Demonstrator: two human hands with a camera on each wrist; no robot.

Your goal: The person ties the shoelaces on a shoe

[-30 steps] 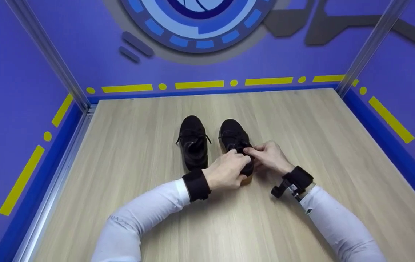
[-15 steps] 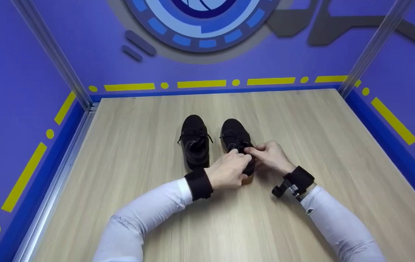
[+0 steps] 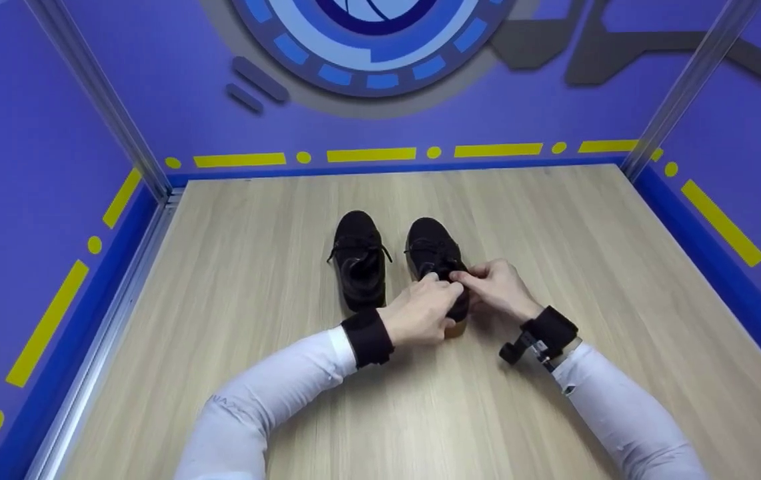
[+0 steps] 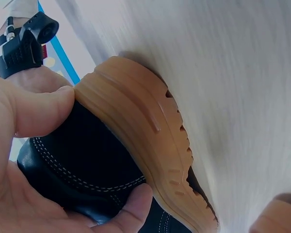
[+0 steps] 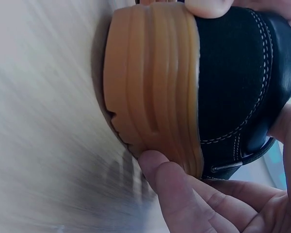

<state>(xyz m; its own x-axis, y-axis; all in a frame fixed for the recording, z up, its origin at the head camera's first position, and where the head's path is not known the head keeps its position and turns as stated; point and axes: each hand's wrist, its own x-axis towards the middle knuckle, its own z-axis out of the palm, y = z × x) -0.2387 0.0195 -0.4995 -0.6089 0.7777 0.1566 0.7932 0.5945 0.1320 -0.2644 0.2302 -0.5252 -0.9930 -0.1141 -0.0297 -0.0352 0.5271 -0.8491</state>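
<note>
Two black lace-up shoes stand side by side on a wood-grain tabletop, toes pointing away from me. My left hand [image 3: 420, 310] grips the right-hand shoe [image 3: 428, 235] around its heel and collar. The left wrist view shows the thumb by the top edge of the tan sole [image 4: 136, 111] and a fingertip on the white-stitched upper. On the same shoe's right side, my right hand [image 3: 501, 290] holds the collar with its thumb, while other fingers touch the sole [image 5: 150, 82]. A lace end [image 5: 228, 166] hangs near that hand. Hands hide much of the shoe's opening.
The left-hand shoe [image 3: 355, 230] stands just left of the held one, its lace tied. Blue panels [image 3: 380, 127] with yellow marks enclose the tabletop [image 3: 253, 233] at the back and both sides. A metal rail [image 3: 113, 320] runs along the left edge.
The head view has shifted slightly, moving the scene a little to the right. Both hands keep their hold on the right-hand shoe, with no clear movement against it.
</note>
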